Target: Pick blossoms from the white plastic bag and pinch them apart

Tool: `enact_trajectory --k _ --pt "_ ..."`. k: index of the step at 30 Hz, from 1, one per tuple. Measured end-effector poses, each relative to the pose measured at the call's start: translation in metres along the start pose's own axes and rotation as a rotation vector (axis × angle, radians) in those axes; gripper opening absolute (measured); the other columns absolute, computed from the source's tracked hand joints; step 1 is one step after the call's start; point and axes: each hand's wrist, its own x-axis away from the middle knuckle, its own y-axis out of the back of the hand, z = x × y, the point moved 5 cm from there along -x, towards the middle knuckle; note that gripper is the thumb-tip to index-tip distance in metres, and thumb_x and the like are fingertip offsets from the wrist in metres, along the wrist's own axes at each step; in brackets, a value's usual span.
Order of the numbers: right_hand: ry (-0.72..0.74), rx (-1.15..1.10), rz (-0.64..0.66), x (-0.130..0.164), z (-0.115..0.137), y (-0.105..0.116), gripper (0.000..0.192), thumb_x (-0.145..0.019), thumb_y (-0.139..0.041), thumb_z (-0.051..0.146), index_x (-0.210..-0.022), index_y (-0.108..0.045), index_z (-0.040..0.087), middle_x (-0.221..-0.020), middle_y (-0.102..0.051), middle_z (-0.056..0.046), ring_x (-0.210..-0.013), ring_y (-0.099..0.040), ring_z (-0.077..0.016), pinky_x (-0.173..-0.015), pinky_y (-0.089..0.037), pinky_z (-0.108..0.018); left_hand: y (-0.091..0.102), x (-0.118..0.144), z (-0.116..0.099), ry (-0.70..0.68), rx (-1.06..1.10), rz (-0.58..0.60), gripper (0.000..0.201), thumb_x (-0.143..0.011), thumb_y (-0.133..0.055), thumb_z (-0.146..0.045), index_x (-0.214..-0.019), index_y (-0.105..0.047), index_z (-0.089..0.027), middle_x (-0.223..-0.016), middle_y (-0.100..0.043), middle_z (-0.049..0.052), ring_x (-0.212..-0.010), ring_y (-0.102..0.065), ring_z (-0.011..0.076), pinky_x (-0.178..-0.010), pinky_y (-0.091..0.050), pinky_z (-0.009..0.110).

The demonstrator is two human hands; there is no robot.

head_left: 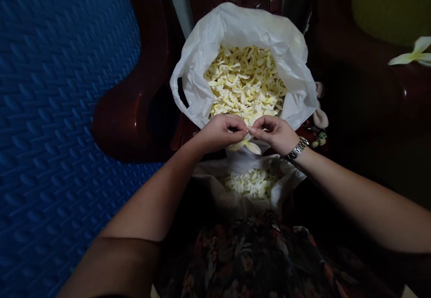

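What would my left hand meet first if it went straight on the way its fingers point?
Most likely the right hand: its fingertips are right at the left hand's, with the pale flower at their meeting point. Exact depth is hard to judge.

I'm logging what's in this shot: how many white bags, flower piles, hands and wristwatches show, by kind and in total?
White bags: 2
Flower piles: 2
Hands: 2, the left hand and right hand
Wristwatch: 1
Total: 7
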Motion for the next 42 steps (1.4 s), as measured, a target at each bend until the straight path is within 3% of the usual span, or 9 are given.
enact_trajectory --k 5,10,14,23,26,29,33,37,42 --pt "0.017 0.003 0.064 0.000 0.004 0.004 0.053 -0.064 -0.084 0.065 -0.076 -0.059 0.019 -0.069 -0.056 0.002 -0.062 -0.044 -0.0107 -0.059 -0.036 -0.027 0.012 -0.001 0.004 0.038 -0.010 -0.118 0.015 -0.076 -0.065 -0.024 -0.075 -0.078 -0.015 -0.086 -0.075 0.007 -0.083 -0.068 0.0180 -0.083 -0.053 0.030" --pt "0.047 -0.018 0.239 0.004 0.016 0.006 0.050 -0.071 -0.081 0.063 -0.078 -0.058 0.020 -0.072 -0.055 0.002 -0.065 -0.044 -0.0110 -0.061 -0.035 -0.027 0.042 0.002 0.020 0.154 -0.018 -0.455 0.014 -0.078 -0.071 -0.028 -0.074 -0.077 -0.016 -0.086 -0.077 0.005 -0.085 -0.069 0.0190 -0.085 -0.053 0.031" --pt "-0.054 0.047 0.471 0.008 0.010 0.002 0.048 -0.075 -0.079 0.061 -0.077 -0.056 0.019 -0.068 -0.050 0.004 -0.061 -0.040 -0.0097 -0.058 -0.030 -0.026 0.058 0.005 0.028 0.161 -0.033 -0.660 0.013 -0.079 -0.069 -0.026 -0.074 -0.076 -0.016 -0.080 -0.075 0.004 -0.081 -0.068 0.0177 -0.083 -0.053 0.030" --pt "-0.155 0.252 0.780 0.022 -0.005 -0.007 0.046 -0.079 -0.073 0.059 -0.074 -0.051 0.019 -0.066 -0.046 0.006 -0.061 -0.038 -0.0089 -0.060 -0.032 -0.026 0.076 0.008 0.033 0.107 -0.119 -0.814 0.013 -0.079 -0.067 -0.020 -0.069 -0.074 -0.016 -0.080 -0.073 0.003 -0.082 -0.066 0.0157 -0.083 -0.052 0.027" --pt "-0.211 0.352 0.831 0.026 -0.019 -0.008 0.042 -0.077 -0.073 0.056 -0.075 -0.055 0.018 -0.066 -0.049 0.005 -0.061 -0.042 -0.0096 -0.060 -0.036 -0.027 0.074 0.007 0.034 0.130 0.000 -0.736 0.012 -0.077 -0.070 -0.023 -0.070 -0.075 -0.015 -0.075 -0.072 0.002 -0.077 -0.065 0.0152 -0.078 -0.051 0.027" --pt "-0.227 0.337 0.697 0.018 -0.029 -0.005 0.047 -0.069 -0.081 0.051 -0.097 -0.064 0.017 -0.080 -0.059 0.001 -0.068 -0.053 -0.0123 -0.068 -0.046 -0.030 0.062 0.007 0.030 0.170 0.125 -0.613 0.010 -0.073 -0.074 -0.024 -0.070 -0.076 -0.015 -0.073 -0.072 0.001 -0.073 -0.063 0.0141 -0.073 -0.050 0.025" --pt "-0.066 0.183 0.262 0.000 -0.012 0.010 0.070 -0.066 -0.086 0.050 -0.126 -0.059 0.024 -0.109 -0.065 -0.006 -0.099 -0.062 -0.0202 -0.088 -0.053 -0.037 0.039 0.005 0.023 0.245 0.247 -0.435 0.011 -0.066 -0.078 -0.021 -0.075 -0.076 -0.014 -0.074 -0.072 0.001 -0.068 -0.060 0.0108 -0.067 -0.047 0.023" --pt "0.019 -0.008 0.098 -0.003 0.004 0.006 0.064 -0.065 -0.087 0.056 -0.114 -0.063 0.023 -0.105 -0.068 -0.006 -0.100 -0.064 -0.0198 -0.092 -0.054 -0.037 0.012 0.000 0.016 0.247 0.323 -0.295 0.014 -0.064 -0.078 -0.019 -0.074 -0.071 -0.013 -0.068 -0.066 -0.001 -0.061 -0.055 0.0077 -0.060 -0.045 0.021" --pt "-0.013 -0.159 -0.034 0.000 -0.003 -0.005 0.054 -0.062 -0.087 0.064 -0.086 -0.064 0.021 -0.078 -0.066 0.001 -0.068 -0.059 -0.0125 -0.066 -0.052 -0.029 -0.009 -0.004 0.008 0.183 0.444 -0.333 0.023 -0.062 -0.078 -0.016 -0.073 -0.058 -0.015 -0.067 -0.060 -0.004 -0.060 -0.053 0.0049 -0.059 -0.044 0.018"
